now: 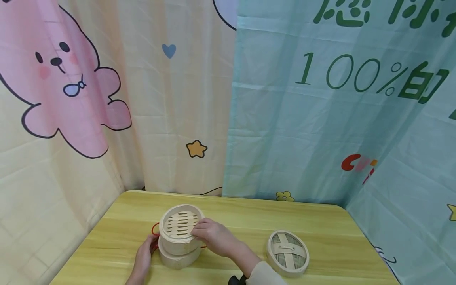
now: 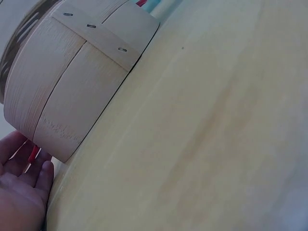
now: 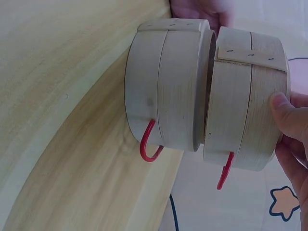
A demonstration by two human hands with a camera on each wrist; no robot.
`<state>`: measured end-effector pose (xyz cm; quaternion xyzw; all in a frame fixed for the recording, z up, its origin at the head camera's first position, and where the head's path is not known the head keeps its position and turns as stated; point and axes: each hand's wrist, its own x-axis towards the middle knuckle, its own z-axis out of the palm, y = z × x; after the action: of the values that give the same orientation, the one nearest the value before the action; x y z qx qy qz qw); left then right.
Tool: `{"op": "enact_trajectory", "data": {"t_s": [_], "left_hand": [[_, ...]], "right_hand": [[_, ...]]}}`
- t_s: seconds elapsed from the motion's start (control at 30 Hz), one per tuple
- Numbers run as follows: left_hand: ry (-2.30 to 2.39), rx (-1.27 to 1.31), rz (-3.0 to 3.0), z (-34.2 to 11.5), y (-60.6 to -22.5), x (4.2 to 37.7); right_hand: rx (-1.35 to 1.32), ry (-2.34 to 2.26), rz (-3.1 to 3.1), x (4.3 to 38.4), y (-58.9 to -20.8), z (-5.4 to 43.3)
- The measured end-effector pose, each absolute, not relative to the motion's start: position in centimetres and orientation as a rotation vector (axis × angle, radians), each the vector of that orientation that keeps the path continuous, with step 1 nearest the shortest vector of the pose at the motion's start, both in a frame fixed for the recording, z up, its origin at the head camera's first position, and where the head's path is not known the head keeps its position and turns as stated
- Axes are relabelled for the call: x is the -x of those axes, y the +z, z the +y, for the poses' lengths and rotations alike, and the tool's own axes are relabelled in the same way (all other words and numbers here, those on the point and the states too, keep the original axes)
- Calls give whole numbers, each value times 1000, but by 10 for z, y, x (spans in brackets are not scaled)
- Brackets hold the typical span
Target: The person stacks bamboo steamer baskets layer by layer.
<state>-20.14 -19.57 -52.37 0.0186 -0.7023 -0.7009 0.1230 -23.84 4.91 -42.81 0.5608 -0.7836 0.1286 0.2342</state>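
Beyond the far edge of the table (image 1: 242, 225), printed curtains (image 1: 178, 170) fill the upper part of the head view. On the tabletop, left of centre, stands the lower basket (image 1: 179, 260) of pale bamboo, with the upper basket (image 1: 180, 247) above it, slotted face up; the right wrist view shows a narrow gap between their walls that the head view hides. The round lid (image 1: 285, 248), crossed by bamboo strips, lies well apart to the right, seen only from the head. The right hand (image 1: 215, 236) pinches the upper basket's edge, its thumb against the outer wall. The left hand (image 1: 144, 253) is at the lower basket's left side, fingers parted and slightly bent; the left wrist view shows a bit of red (image 2: 33, 154) between them. Each basket has a red loop (image 3: 144, 142) in the right wrist view. Smallest are three staples (image 2: 91, 26) along a wall seam, clear in the left wrist view.
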Motion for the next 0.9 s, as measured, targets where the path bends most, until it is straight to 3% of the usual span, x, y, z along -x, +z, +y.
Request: {"op": "enact_trajectory", "data": {"t_s": [0.9], "left_hand": [[-2097, -134, -1994, -196, -521, 201]], "right_hand": [[-1549, 226, -2216, 235, -430, 37]]}}
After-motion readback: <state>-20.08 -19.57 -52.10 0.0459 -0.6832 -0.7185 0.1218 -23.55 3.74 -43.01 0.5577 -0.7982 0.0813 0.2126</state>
